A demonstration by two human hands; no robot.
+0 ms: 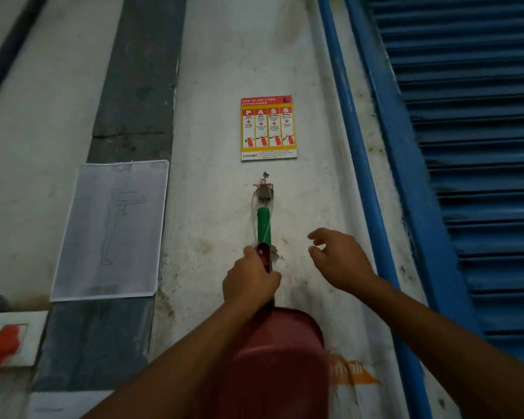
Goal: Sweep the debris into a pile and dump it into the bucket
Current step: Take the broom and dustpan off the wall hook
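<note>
Left hand (250, 281) around red scoop (273, 358), perhaps a dustpan; right hand (339, 261) free.

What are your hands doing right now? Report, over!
Left hand grips red dustpan by its handle. Right hand open, holding nothing. Green handle at wall hook, just above left hand.

Only the person's two arms showed. The left hand (250, 282) and the right hand (339, 261) were bare, and so were both wrists. The left forearm (182, 370) and the right forearm (436, 328) were bare too, all the way to the lower edge of the view, where they widened and blurred slightly. Both arms looked lean, and the dim light hid finer detail.
</note>
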